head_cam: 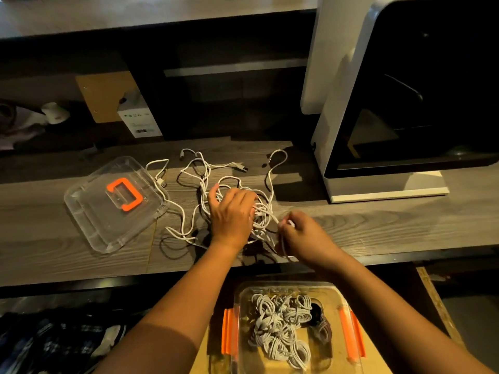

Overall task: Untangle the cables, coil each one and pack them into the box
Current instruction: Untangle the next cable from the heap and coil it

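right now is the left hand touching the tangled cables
Touching. Head view: the left hand lies on the white cables, fingers curled into the strands.

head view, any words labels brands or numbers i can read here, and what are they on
No text here is readable.
white carton at the back: small printed marks and a dark strip, too blurred to read.
lid: no print visible.
box: no print visible.
white machine: no print visible.
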`<state>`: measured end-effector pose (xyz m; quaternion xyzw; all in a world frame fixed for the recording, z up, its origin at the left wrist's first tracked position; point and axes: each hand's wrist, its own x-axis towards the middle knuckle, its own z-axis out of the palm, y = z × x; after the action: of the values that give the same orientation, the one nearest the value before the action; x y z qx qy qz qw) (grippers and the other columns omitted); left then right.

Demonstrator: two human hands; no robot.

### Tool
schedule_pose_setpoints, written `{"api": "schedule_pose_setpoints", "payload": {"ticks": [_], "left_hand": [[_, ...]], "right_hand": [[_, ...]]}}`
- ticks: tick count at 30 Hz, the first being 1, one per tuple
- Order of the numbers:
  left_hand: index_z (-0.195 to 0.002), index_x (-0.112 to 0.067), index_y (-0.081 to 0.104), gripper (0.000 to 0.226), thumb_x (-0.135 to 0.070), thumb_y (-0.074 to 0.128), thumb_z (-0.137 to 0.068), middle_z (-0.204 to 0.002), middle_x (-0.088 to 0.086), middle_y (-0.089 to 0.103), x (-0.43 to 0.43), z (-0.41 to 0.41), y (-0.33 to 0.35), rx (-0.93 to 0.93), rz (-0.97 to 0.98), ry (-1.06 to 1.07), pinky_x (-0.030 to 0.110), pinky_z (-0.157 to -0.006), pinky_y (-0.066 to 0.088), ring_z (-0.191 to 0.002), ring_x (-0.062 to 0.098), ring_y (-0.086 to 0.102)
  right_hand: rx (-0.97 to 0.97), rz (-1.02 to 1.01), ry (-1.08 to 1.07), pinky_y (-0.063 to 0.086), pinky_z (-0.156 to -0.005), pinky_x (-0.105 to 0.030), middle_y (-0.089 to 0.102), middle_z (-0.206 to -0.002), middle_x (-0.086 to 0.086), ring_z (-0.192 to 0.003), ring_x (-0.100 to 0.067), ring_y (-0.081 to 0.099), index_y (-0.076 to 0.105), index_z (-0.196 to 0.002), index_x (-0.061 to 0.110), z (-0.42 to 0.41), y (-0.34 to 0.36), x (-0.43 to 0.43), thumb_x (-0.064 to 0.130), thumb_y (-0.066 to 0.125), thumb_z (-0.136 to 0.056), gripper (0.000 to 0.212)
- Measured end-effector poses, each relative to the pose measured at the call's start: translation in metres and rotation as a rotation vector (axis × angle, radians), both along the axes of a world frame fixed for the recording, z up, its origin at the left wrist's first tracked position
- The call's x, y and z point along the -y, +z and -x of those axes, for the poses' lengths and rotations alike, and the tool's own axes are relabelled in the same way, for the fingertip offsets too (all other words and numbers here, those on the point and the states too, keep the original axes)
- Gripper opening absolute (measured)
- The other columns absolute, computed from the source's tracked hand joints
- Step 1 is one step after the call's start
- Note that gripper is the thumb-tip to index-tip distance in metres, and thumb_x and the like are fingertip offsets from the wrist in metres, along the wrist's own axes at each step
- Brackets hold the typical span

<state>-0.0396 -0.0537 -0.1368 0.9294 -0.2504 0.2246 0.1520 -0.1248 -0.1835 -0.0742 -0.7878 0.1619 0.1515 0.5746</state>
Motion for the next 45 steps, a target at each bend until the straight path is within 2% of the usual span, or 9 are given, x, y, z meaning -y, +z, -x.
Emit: {"api": "schedule_pose_setpoints", "payload": {"ticks": [2,6,17,23,28,32,35,41,45], "left_hand": [[-0.082,-0.018,0.067,0.026,-0.012,0.082,-0.061,-0.080,-0.005,0.067,-0.003,-0.003,-0.002,0.029,0.032,-0.006,0.045,-0.100,0.024,-0.080,0.018,0.063],[-0.074,-0.021,0.066,0.016,-0.015,0.079,-0.067,-0.075,-0.009,0.066,-0.011,-0.004,-0.008,0.046,0.046,-0.012,0.047,-0.100,0.026,-0.078,0.016,0.062],[-0.097,-0.024,0.062,0.015,-0.028,0.065,-0.083,-0.123,0.001,0.053,-0.015,-0.013,-0.004,-0.321,-0.085,0.242,0.056,-0.112,0.011,-0.117,0.024,0.048],[-0.141,-0.025,0.033,0.069,-0.048,0.058,-0.081,-0.155,-0.001,0.015,-0.011,-0.013,0.023,-0.484,-0.171,0.098,0.050,-0.111,-0.011,-0.145,0.018,-0.001],[-0.105,-0.014,0.067,0.018,-0.019,0.056,-0.091,-0.102,0.007,0.067,0.005,0.005,0.021,-0.404,0.468,0.067,0.035,-0.088,0.040,-0.101,0.029,0.057],[-0.095,-0.016,0.070,0.017,-0.013,0.057,-0.086,-0.092,0.004,0.071,0.010,0.001,0.000,-0.249,0.285,0.012,0.039,-0.107,0.030,-0.090,0.023,0.063],[-0.104,-0.019,0.069,0.024,-0.008,0.063,-0.083,-0.104,0.002,0.070,0.011,-0.009,0.008,-0.194,0.061,0.076,0.039,-0.113,0.006,-0.113,0.022,0.057],[-0.106,-0.022,0.064,0.023,-0.012,0.051,-0.090,-0.117,-0.004,0.066,0.023,-0.018,0.025,-0.204,-0.367,-0.057,0.045,-0.113,-0.012,-0.140,0.023,0.026],[-0.086,-0.025,0.074,0.023,-0.015,0.081,-0.066,-0.082,-0.006,0.073,0.014,-0.017,0.022,-0.046,-0.366,-0.110,0.051,-0.109,0.011,-0.109,0.023,0.060]], "right_hand": [[-0.035,-0.301,-0.202,0.035,-0.044,-0.024,0.044,-0.060,-0.001,-0.043,-0.008,0.039,0.049,-0.083,0.011,-0.004,0.005,-0.005,0.010,0.040,-0.099,0.018],[0.012,-0.120,-0.159,0.024,-0.033,-0.013,0.041,-0.041,0.009,-0.033,0.000,0.031,0.060,-0.081,0.004,-0.004,0.009,0.000,0.018,0.057,-0.093,0.019],[0.406,-0.210,-0.309,0.042,-0.073,-0.022,0.055,-0.076,0.005,-0.077,-0.010,0.048,0.054,-0.070,0.025,0.018,0.027,-0.007,0.021,0.045,-0.097,0.029],[0.283,-0.474,-0.470,0.046,-0.092,-0.033,0.066,-0.102,-0.011,-0.103,-0.024,0.058,0.044,-0.072,0.015,0.001,0.023,-0.007,0.015,0.037,-0.100,0.028],[0.342,-0.711,-0.510,0.041,-0.103,-0.049,0.071,-0.103,-0.010,-0.110,-0.034,0.060,0.048,-0.081,0.011,-0.009,0.036,-0.018,0.017,0.032,-0.101,0.027],[0.363,-0.899,-0.556,0.049,-0.074,-0.033,0.051,-0.061,-0.002,-0.061,-0.015,0.053,0.043,-0.077,0.011,-0.006,0.047,-0.022,0.019,0.033,-0.101,0.027],[0.385,-0.414,-0.466,0.042,-0.052,-0.025,0.046,-0.057,0.009,-0.051,-0.006,0.043,0.050,-0.085,0.018,0.005,0.045,-0.010,0.014,0.051,-0.094,0.010],[-0.084,0.918,0.268,0.049,-0.075,-0.030,0.065,-0.105,-0.005,-0.093,-0.020,0.061,0.062,-0.108,0.014,-0.014,0.001,0.005,0.031,0.064,-0.087,0.027],[-0.116,0.729,0.245,0.049,-0.071,-0.029,0.065,-0.095,-0.006,-0.087,-0.019,0.061,0.066,-0.092,0.017,-0.027,-0.006,0.016,0.031,0.055,-0.093,0.018]]}}
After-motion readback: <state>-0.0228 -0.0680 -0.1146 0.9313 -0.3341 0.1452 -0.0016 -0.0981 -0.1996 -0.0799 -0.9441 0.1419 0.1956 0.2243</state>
